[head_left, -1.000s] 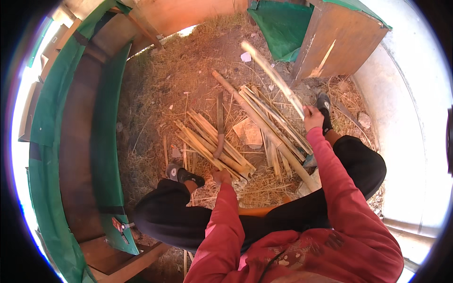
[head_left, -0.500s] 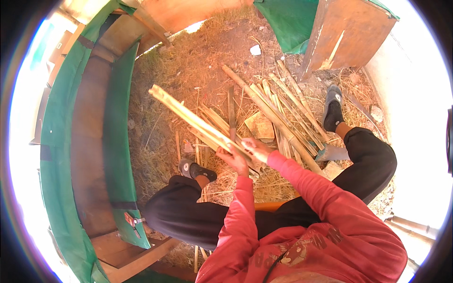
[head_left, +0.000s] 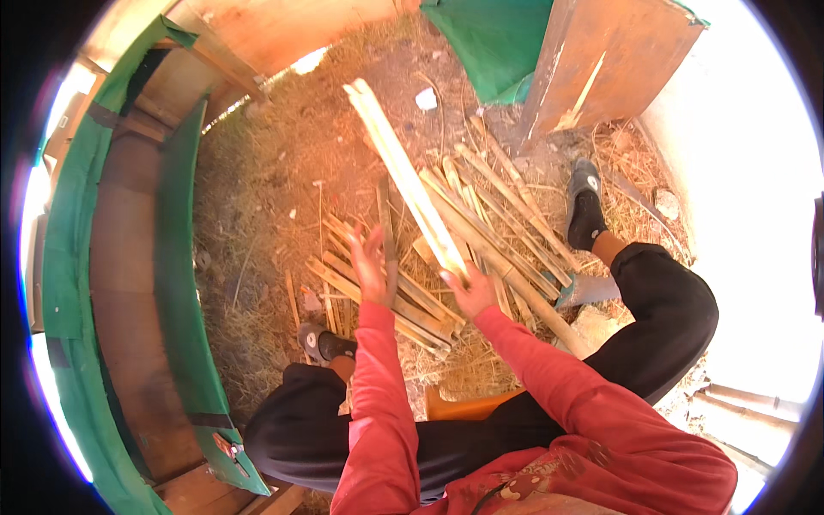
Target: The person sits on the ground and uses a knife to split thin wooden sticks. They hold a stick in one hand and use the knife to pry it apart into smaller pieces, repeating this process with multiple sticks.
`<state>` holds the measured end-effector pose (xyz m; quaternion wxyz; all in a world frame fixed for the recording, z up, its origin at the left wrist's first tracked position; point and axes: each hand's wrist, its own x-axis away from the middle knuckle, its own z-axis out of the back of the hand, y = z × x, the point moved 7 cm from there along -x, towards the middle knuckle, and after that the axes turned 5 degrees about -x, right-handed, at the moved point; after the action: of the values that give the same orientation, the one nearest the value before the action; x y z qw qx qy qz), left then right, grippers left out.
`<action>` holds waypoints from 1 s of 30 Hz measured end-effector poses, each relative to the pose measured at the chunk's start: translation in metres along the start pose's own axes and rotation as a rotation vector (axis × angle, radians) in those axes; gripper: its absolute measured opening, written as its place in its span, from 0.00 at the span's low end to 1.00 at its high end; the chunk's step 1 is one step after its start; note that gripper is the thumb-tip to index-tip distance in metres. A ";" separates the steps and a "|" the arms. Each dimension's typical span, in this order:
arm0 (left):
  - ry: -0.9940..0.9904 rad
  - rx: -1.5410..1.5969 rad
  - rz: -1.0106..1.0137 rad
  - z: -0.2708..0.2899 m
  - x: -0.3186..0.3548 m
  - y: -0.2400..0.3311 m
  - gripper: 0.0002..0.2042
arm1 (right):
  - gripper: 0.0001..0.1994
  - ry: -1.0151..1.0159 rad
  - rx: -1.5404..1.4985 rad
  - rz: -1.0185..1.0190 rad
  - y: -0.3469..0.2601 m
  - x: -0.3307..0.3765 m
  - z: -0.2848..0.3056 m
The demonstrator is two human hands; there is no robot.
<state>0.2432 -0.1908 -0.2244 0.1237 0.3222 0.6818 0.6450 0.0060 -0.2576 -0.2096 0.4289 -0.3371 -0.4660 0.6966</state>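
My right hand (head_left: 471,291) is closed around the near end of a long pale split bamboo piece (head_left: 407,182), which slants away from me to the far left. To its left, my left hand (head_left: 370,266) is empty, its fingers raised and apart. A flat, dark brown strip (head_left: 385,215) stands just behind it; its lower part is partly covered by the hand, and I cannot tell if it is a blade or wood. Split bamboo strips (head_left: 421,307) lie in a bundle on the ground between my hands and left foot.
A thick bamboo pole (head_left: 536,313) and several thinner bamboo pieces (head_left: 521,219) lie at the right, by my right shoe (head_left: 584,182). A stone (head_left: 666,203) sits near the white wall. A green-edged wooden structure (head_left: 142,283) runs along the left; a brown board (head_left: 605,69) stands far right.
My left hand has let go of the bamboo and moved left, opening. In my right hand the bamboo has swung to point more steeply away from me. The view has shifted slightly.
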 end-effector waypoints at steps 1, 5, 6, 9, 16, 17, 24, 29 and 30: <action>-0.106 0.023 -0.050 -0.008 -0.002 0.032 0.40 | 0.26 -0.118 -0.027 -0.026 -0.004 0.004 -0.022; -0.011 -0.025 -0.098 0.009 -0.032 0.105 0.19 | 0.33 -0.454 -0.145 -0.195 0.000 -0.011 -0.110; 0.057 -0.037 -0.144 0.033 -0.039 0.110 0.16 | 0.35 -0.511 -0.172 -0.255 0.006 -0.011 -0.136; 0.137 -0.119 -0.305 0.049 -0.046 0.156 0.12 | 0.39 -0.301 0.168 -0.489 0.072 -0.026 -0.185; 0.164 -0.426 -0.536 0.069 -0.012 0.247 0.20 | 0.40 -0.601 0.400 -0.429 0.064 -0.017 -0.229; 0.165 -0.506 -0.613 0.062 -0.009 0.257 0.19 | 0.38 -0.460 0.265 -0.526 0.072 -0.020 -0.213; 0.078 -0.389 -0.672 0.044 -0.020 0.255 0.10 | 0.25 -0.701 -0.378 -0.967 0.092 0.027 -0.072; 0.128 -0.675 -0.615 -0.002 -0.028 0.213 0.18 | 0.19 -0.268 0.129 -0.407 0.019 0.000 0.038; 0.142 -0.699 -0.621 -0.002 -0.030 0.194 0.18 | 0.15 -0.128 0.242 -0.102 -0.008 -0.002 0.052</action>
<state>0.3197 -0.2181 -0.0454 0.3647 -0.0028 0.4945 0.7890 -0.0361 -0.2763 -0.1848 0.4706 -0.2135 -0.4218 0.7450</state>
